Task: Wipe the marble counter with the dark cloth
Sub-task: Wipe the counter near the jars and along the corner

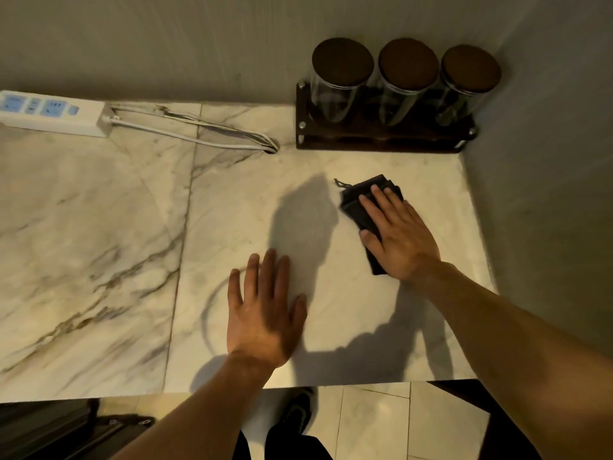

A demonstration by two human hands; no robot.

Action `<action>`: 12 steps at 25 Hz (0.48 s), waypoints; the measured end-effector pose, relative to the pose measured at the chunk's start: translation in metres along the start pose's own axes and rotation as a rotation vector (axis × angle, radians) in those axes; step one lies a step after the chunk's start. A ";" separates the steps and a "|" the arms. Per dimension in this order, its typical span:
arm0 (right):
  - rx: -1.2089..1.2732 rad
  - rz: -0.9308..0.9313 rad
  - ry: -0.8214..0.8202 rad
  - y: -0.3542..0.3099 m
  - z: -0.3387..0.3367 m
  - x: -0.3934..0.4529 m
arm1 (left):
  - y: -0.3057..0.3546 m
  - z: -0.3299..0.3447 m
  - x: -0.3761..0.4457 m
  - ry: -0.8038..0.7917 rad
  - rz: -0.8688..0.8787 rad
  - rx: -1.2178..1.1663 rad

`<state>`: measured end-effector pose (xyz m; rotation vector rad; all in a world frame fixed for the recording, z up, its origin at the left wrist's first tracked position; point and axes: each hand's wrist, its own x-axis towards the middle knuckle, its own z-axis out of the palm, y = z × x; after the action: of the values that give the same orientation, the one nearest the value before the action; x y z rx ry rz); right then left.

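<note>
Head view looks down on a veined marble bench [99, 210] set into a corner of grey walls. Taking the wooden jar rack [381, 136] at the back corner as the landmark: it holds three glass jars [406, 81] with dark round lids, side by side, and it stands against the rear wall. Well to the left of the rack a white power strip [53, 112] lies along the wall, and its white cables [199, 134] run across the marble to a hole just left of the rack's near corner. A faint dark ring mark [209, 313] shows on the stone, in front of the rack and well to its left.

The dark cloth [356, 207], folded, lies flat on the bench in front of the rack, apart from it, with bare marble between. The right hand [398, 234] rests palm-down on the cloth, fingers [378, 197] straight and slightly spread, pressing rather than gripping; cloth shows beyond the fingertips and beside the thumb. The left hand [265, 313] lies flat on bare marble, further from the rack, its fingers apart, touching no cloth.
</note>
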<state>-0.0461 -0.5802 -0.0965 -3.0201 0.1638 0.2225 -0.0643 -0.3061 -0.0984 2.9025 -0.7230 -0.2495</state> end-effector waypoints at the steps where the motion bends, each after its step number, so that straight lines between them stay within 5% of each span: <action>1: 0.007 0.016 -0.001 0.002 -0.001 0.006 | 0.000 0.000 0.000 0.012 0.010 -0.004; 12: 0.102 0.342 0.059 -0.002 -0.006 0.045 | -0.001 0.001 0.000 0.018 0.009 -0.008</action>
<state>-0.0011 -0.5834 -0.0973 -2.8794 0.6759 0.1475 -0.0644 -0.3052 -0.0998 2.8888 -0.7309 -0.2243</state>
